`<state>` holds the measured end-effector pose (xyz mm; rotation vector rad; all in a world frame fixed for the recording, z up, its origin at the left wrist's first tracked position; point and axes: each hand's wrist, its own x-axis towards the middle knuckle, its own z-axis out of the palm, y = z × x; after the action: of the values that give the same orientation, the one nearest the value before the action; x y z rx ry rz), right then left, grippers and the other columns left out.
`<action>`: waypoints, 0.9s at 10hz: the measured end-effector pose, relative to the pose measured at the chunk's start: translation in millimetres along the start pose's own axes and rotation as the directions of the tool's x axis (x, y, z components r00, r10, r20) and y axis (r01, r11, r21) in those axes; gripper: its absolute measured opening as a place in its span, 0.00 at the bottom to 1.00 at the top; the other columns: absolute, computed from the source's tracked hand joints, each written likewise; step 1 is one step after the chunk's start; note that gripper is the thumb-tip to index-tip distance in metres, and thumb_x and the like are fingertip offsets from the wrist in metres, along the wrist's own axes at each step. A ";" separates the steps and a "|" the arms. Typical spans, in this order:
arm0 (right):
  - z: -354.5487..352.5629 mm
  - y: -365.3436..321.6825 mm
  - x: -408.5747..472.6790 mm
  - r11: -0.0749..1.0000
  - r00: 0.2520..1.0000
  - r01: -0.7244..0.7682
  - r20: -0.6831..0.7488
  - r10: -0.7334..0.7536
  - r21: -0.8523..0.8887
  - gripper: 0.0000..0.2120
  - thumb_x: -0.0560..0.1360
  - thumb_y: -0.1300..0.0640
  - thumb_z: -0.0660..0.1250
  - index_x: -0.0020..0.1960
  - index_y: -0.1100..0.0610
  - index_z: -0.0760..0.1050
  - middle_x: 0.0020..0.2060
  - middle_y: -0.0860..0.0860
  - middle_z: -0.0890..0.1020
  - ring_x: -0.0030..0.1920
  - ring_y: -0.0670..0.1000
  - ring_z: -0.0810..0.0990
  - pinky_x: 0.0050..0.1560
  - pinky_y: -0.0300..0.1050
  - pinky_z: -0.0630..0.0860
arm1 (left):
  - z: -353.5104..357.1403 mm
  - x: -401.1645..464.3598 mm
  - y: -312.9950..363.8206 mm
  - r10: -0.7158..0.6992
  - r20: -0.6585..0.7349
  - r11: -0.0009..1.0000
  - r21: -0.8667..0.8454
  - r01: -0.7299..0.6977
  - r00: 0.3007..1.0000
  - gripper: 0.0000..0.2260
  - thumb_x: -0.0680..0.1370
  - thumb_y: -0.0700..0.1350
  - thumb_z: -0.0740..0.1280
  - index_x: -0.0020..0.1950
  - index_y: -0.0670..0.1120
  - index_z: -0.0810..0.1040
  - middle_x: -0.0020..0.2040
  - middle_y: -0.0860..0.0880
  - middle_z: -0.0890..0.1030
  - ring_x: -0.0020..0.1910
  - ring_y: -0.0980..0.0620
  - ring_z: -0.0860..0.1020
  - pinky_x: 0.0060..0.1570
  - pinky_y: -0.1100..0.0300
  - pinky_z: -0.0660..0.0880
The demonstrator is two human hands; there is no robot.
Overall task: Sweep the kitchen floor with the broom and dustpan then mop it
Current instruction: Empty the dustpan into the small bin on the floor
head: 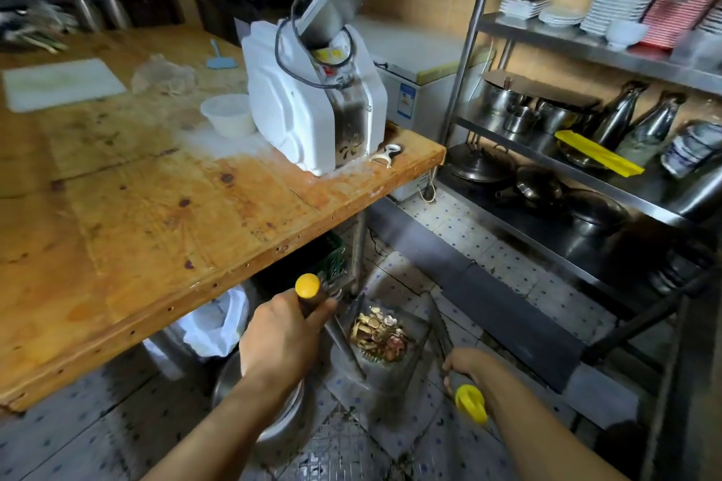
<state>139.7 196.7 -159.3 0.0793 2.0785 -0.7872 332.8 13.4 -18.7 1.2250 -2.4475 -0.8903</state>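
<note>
Low in the frame's centre, we are gripping one yellow-capped handle in our left hand (283,340) and wrapping our right hand (467,365) around another, at lower right. Which is the broom's we cannot tell. Between them the dustpan (416,357) is sitting over the tiled floor (461,230), loaded with food scraps (381,336). We are judging it best kept level, tilting nothing until the white-lined bin (215,324) under the table (156,215) is reached.

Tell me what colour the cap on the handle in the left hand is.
Yellow: the round handle cap above the left hand, seen in the head view.
</note>
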 end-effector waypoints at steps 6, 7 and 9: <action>2.4 -9.1 8.0 0.978 0.989 -0.124 -0.102 0.108 -0.170 0.14 0.80 0.60 0.57 0.56 0.68 0.75 0.36 0.56 0.77 0.33 0.51 0.73 0.37 0.41 0.74 | 32.9 4.3 -16.8 -0.199 0.028 0.961 -0.193 0.201 0.980 0.19 0.75 0.57 0.67 0.53 0.43 0.73 0.45 0.44 0.79 0.48 0.41 0.76 0.41 0.55 0.69; -0.1 -7.4 9.2 0.987 0.983 -0.110 -0.162 0.090 -0.120 0.14 0.79 0.61 0.57 0.35 0.60 0.68 0.40 0.55 0.76 0.44 0.52 0.73 0.48 0.44 0.72 | 37.0 6.5 -21.2 -0.215 0.061 0.952 -0.208 0.223 0.975 0.17 0.75 0.59 0.66 0.49 0.45 0.80 0.43 0.44 0.81 0.48 0.41 0.78 0.41 0.56 0.69; 2.0 -5.4 8.0 0.988 0.993 -0.033 -0.115 0.016 -0.148 0.11 0.77 0.63 0.61 0.36 0.58 0.69 0.62 0.63 0.77 0.47 0.51 0.72 0.56 0.46 0.76 | 31.0 3.4 -16.1 -0.279 0.078 0.905 -0.314 0.289 0.957 0.16 0.76 0.56 0.66 0.36 0.45 0.75 0.37 0.44 0.77 0.43 0.41 0.76 0.40 0.56 0.67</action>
<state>134.5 189.5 -163.4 0.0684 2.2339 -0.6216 326.0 15.9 -53.0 1.4689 -2.0614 -1.3362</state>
